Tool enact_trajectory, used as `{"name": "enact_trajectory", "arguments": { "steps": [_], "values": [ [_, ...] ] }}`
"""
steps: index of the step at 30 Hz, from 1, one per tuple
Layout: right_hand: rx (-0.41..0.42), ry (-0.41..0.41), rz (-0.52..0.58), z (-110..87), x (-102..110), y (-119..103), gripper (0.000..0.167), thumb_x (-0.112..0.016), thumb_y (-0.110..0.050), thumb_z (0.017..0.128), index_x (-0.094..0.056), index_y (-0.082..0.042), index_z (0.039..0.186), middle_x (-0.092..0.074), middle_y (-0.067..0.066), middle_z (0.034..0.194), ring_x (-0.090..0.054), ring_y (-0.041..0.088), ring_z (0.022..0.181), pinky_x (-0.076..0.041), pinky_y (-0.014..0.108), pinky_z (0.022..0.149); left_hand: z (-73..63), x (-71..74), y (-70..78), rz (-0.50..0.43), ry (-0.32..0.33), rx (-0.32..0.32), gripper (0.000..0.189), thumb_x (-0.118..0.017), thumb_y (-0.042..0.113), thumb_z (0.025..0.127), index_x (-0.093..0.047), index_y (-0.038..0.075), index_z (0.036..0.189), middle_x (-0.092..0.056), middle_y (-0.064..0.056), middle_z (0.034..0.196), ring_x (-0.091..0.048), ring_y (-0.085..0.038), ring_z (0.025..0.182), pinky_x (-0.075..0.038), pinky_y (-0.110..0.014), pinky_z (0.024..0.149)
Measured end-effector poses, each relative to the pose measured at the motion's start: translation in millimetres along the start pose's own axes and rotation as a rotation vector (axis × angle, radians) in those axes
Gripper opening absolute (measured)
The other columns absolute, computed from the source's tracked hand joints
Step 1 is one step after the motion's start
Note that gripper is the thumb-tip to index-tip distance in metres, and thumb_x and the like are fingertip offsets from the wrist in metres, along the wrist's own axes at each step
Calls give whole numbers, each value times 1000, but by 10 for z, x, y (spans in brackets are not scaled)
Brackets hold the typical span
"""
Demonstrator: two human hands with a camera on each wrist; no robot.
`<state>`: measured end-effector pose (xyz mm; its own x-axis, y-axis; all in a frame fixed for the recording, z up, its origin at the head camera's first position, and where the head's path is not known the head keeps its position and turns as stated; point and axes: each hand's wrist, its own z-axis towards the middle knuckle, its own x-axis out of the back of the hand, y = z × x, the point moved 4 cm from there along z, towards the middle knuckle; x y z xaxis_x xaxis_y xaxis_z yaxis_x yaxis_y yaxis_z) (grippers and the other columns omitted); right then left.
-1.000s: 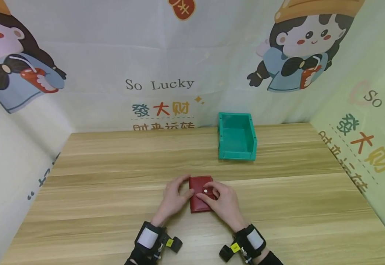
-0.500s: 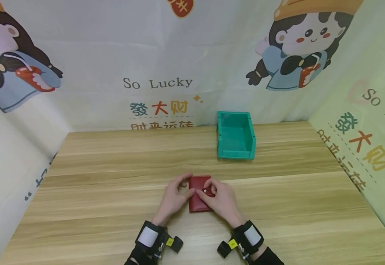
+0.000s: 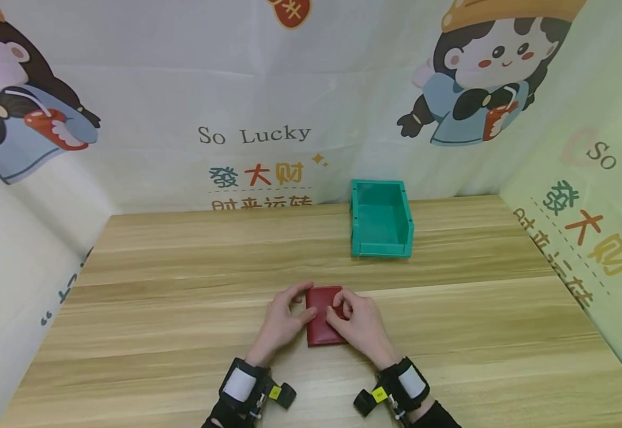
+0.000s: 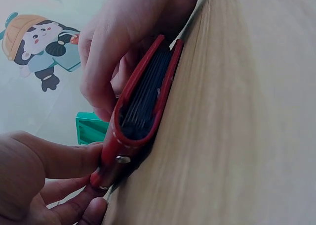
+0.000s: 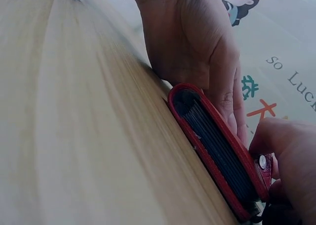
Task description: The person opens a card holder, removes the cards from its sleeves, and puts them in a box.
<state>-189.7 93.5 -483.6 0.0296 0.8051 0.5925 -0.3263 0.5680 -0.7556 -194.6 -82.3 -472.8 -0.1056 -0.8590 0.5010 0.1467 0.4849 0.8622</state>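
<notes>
A red leather card holder (image 3: 321, 330) lies flat on the wooden table, front and centre in the head view. My left hand (image 3: 284, 321) grips its spine side, the thumb on the cover and the other fingers along the left edge. Over the right edge, my right hand (image 3: 361, 321) pinches the small closing strap (image 5: 267, 174) between thumb and fingers. The right wrist view shows the strap's metal snap (image 5: 262, 161), with the strap standing out from the cover. Dark inner sleeves (image 4: 148, 91) show edge-on between the covers.
A green plastic bin (image 3: 381, 249) stands at the back of the table (image 3: 182, 267), right of the middle. Behind and at the sides hangs a printed cloth (image 3: 257, 89) with cartoon figures and lettering. Wrist cameras are strapped to both arms.
My right hand has drawn the strap slightly to the right, and its snap, earlier visible on the cover in the head view, is now hidden by my fingers. The left hand keeps its place.
</notes>
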Motion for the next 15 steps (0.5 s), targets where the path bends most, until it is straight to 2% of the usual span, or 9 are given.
{"name": "enact_trajectory", "arguments": {
  "steps": [4,6,8,12,15],
  "values": [
    [20,13,38,-14,4,-14,6,-73,-8,90,-69,-11,87,-36,-13,60,-35,-3,56,-26,18,56,-13,-3,4,7,1,3,46,-78,2,90,-67,-1,134,-70,-21,120,-60,-34,109,-45,-45,94],
    [54,29,51,-20,3,-37,4,-72,-5,90,-72,-9,90,-42,-12,61,-38,-2,56,-29,18,56,-15,-5,6,8,1,3,46,-79,3,90,-67,-1,134,-70,-21,120,-60,-34,109,-44,-46,94],
    [103,47,50,-27,-4,-63,8,-71,-1,90,-75,-6,95,-50,-9,65,-43,-1,60,-34,18,56,-14,-6,9,14,5,-3,46,-79,3,89,-68,0,133,-70,-21,119,-60,-34,108,-44,-47,95],
    [168,67,40,-43,-31,-86,18,-67,6,93,-78,-4,102,-73,4,85,-57,5,73,-45,20,64,-12,-9,16,26,12,0,45,-79,4,89,-68,1,133,-70,-21,118,-60,-35,108,-39,-49,96],
    [135,45,67,-46,-39,-72,21,-65,5,96,-79,-7,105,-78,7,99,-60,9,81,-48,22,70,-7,-10,20,32,12,14,46,-78,5,89,-68,1,134,-70,-21,119,-60,-35,109,-38,-50,97]
  ]
}}
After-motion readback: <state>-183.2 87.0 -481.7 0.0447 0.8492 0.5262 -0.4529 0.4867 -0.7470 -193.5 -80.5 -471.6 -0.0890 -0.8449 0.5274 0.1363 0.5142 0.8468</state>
